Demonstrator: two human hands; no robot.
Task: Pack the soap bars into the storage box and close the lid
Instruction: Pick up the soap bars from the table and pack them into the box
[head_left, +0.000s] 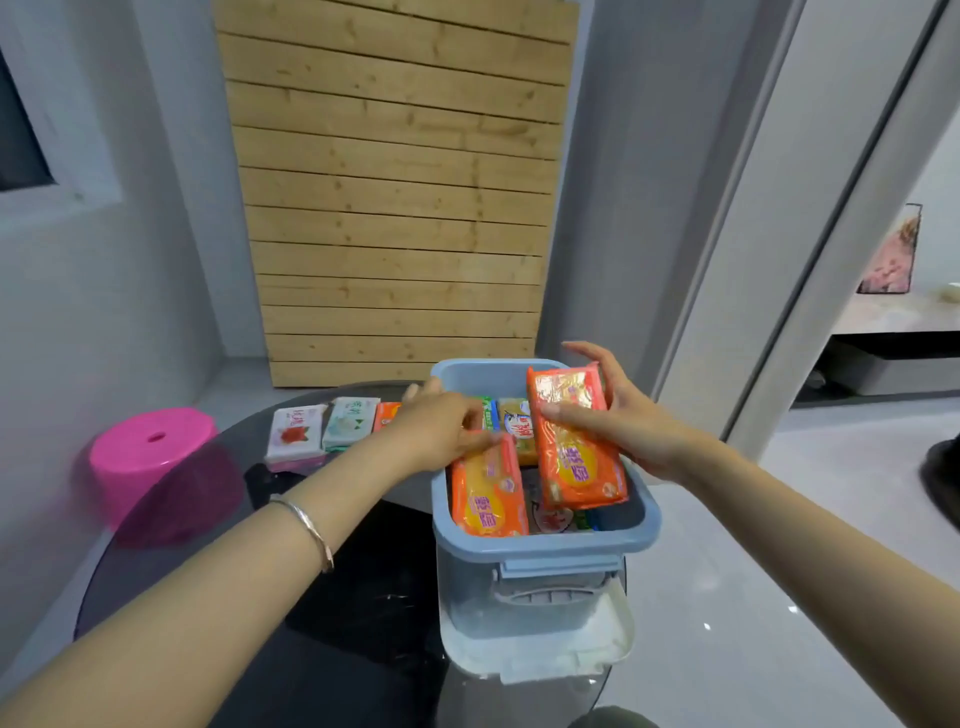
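An orange bar (576, 439) is being held lengthwise over the box (545, 540) by the right hand (623, 421), while another (488, 491) is being pinched at its far end by the left hand (441, 431).

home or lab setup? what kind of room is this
Likely a home living space, not a lab: round dark glass table, pink plastic stool beside it, low media console with a framed picture through the doorway.
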